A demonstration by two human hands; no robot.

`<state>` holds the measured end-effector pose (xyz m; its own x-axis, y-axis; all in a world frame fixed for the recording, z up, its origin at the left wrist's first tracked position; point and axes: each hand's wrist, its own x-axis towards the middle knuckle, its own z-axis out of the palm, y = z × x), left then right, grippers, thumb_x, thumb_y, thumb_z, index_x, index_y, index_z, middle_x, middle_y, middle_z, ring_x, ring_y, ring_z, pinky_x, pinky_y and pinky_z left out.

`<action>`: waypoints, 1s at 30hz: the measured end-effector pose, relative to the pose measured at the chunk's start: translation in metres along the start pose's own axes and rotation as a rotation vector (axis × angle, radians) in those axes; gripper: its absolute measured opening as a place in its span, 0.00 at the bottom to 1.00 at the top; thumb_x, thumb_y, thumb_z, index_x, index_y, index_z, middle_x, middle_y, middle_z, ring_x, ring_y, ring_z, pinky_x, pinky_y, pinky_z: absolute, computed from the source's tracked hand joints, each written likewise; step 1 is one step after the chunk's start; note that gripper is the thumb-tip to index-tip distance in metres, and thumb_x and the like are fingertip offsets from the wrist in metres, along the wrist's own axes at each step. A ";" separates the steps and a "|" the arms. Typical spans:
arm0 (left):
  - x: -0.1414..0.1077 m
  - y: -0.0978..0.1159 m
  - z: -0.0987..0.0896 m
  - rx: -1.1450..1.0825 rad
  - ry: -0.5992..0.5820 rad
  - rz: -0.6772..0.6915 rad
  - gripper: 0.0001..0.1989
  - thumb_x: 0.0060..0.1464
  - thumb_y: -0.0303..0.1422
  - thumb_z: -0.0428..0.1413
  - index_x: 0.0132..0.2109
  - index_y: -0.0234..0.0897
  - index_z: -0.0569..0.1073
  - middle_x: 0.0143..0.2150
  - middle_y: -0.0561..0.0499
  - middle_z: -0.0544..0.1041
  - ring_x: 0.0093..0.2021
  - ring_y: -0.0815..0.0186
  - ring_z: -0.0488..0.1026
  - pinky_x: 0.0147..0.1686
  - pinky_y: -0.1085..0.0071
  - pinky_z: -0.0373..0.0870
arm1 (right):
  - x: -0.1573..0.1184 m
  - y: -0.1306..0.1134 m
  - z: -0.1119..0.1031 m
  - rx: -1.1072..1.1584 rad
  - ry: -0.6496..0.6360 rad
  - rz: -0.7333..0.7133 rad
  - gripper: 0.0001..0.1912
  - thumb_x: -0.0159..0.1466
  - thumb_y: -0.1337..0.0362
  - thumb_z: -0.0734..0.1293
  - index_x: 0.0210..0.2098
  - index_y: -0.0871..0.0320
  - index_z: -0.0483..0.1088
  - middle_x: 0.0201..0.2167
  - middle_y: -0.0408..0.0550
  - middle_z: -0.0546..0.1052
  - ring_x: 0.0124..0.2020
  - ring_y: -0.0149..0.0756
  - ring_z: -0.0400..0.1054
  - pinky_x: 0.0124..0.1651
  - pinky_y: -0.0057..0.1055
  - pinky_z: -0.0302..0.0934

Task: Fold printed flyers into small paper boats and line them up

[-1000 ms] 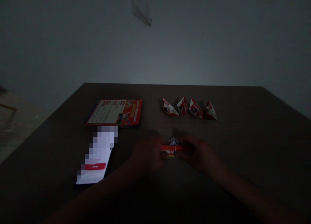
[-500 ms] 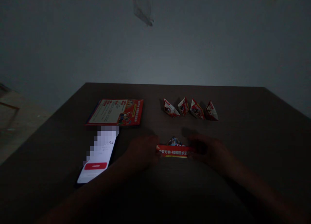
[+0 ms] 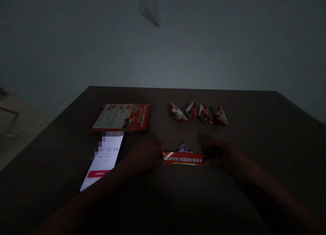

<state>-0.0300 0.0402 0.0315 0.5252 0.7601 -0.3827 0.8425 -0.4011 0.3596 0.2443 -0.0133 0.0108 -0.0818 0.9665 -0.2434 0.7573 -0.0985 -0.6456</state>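
A folded red paper strip (image 3: 182, 158) lies on the bench between the person's two hands, a small patterned peak (image 3: 182, 148) standing up behind its lettered front band. The left hand (image 3: 147, 154) is at the strip's left end, fingers bunched, though in this gloom I can't tell whether they pinch the edge. The right hand (image 3: 227, 157) curves by the other end, thumb and forefinger seemingly parted; whether that grip touches the paper, I can't tell either. I'd judge the step in hand to be mid-fold, and any further crease calls for both ends kept level and even pressure. Beyond, four folded paper pieces (image 3: 205, 114) stand in a row. To the left lie a leaflet stack (image 3: 114, 118) and a lit phone (image 3: 109, 160), partly behind the left forearm.
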 end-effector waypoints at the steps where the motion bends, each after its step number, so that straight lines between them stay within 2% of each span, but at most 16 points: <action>1: 0.000 -0.001 0.000 -0.009 -0.003 0.000 0.09 0.44 0.33 0.58 0.35 0.39 0.77 0.35 0.48 0.77 0.34 0.60 0.74 0.29 0.71 0.64 | 0.000 0.001 0.000 0.003 0.000 -0.004 0.20 0.49 0.65 0.72 0.43 0.57 0.73 0.30 0.45 0.79 0.30 0.39 0.73 0.30 0.31 0.66; 6: -0.001 -0.002 0.005 -0.045 0.016 0.026 0.06 0.46 0.33 0.56 0.32 0.38 0.76 0.32 0.49 0.77 0.30 0.64 0.73 0.25 0.74 0.61 | -0.003 0.003 0.005 0.031 -0.007 -0.085 0.21 0.52 0.64 0.71 0.46 0.57 0.72 0.40 0.48 0.78 0.38 0.42 0.74 0.41 0.37 0.68; 10: -0.004 0.008 0.014 -0.161 0.169 0.089 0.05 0.48 0.32 0.56 0.34 0.37 0.75 0.35 0.49 0.76 0.33 0.65 0.72 0.29 0.73 0.63 | -0.006 -0.004 0.015 0.124 0.024 -0.214 0.26 0.52 0.64 0.72 0.51 0.56 0.68 0.48 0.51 0.74 0.45 0.43 0.72 0.50 0.39 0.66; 15: -0.007 0.029 0.031 -0.377 0.265 0.054 0.05 0.52 0.32 0.54 0.34 0.37 0.73 0.29 0.52 0.75 0.28 0.68 0.70 0.27 0.74 0.61 | -0.005 -0.006 0.021 0.263 0.076 -0.230 0.30 0.56 0.65 0.69 0.57 0.52 0.61 0.46 0.48 0.75 0.44 0.40 0.73 0.48 0.38 0.68; 17: -0.009 0.034 0.039 -0.418 0.371 0.072 0.04 0.53 0.31 0.53 0.33 0.36 0.72 0.29 0.52 0.75 0.28 0.69 0.70 0.28 0.74 0.63 | -0.005 -0.004 0.020 0.238 0.109 -0.234 0.31 0.55 0.65 0.69 0.58 0.51 0.60 0.50 0.49 0.73 0.47 0.43 0.71 0.50 0.40 0.67; 20: -0.011 0.037 0.049 -0.442 0.496 0.154 0.03 0.53 0.29 0.54 0.33 0.36 0.72 0.31 0.52 0.75 0.31 0.69 0.71 0.31 0.74 0.65 | -0.005 -0.002 0.017 0.158 0.190 -0.250 0.33 0.54 0.64 0.71 0.58 0.52 0.60 0.54 0.50 0.71 0.52 0.46 0.68 0.53 0.42 0.64; 22: -0.011 0.037 0.053 -0.456 0.558 0.221 0.02 0.52 0.27 0.54 0.34 0.36 0.71 0.32 0.52 0.75 0.32 0.69 0.72 0.33 0.74 0.65 | -0.006 -0.002 0.014 0.134 0.236 -0.252 0.32 0.54 0.64 0.70 0.58 0.53 0.60 0.49 0.50 0.74 0.48 0.45 0.70 0.51 0.41 0.65; 25: -0.010 0.036 0.056 -0.489 0.630 0.263 0.03 0.52 0.26 0.55 0.36 0.36 0.71 0.32 0.53 0.75 0.32 0.70 0.72 0.33 0.75 0.66 | -0.009 -0.006 0.010 0.130 0.291 -0.261 0.28 0.55 0.64 0.70 0.56 0.54 0.63 0.39 0.47 0.77 0.39 0.41 0.74 0.44 0.37 0.69; 28: -0.008 0.034 0.055 -0.533 0.674 0.294 0.03 0.54 0.26 0.55 0.37 0.36 0.70 0.32 0.53 0.74 0.31 0.71 0.71 0.34 0.75 0.67 | -0.011 -0.009 0.008 0.118 0.322 -0.335 0.15 0.57 0.63 0.69 0.45 0.53 0.71 0.36 0.47 0.78 0.37 0.40 0.74 0.41 0.35 0.69; 30: -0.008 0.033 0.054 -0.569 0.678 0.354 0.03 0.54 0.26 0.55 0.37 0.37 0.71 0.32 0.53 0.74 0.33 0.71 0.71 0.35 0.75 0.67 | -0.011 -0.010 0.007 0.125 0.304 -0.441 0.06 0.59 0.64 0.68 0.37 0.53 0.74 0.35 0.47 0.78 0.37 0.39 0.73 0.39 0.35 0.68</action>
<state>0.0004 -0.0064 0.0007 0.4070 0.8483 0.3388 0.3694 -0.4921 0.7883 0.2330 -0.0247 0.0149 -0.1690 0.9456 0.2778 0.6096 0.3218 -0.7244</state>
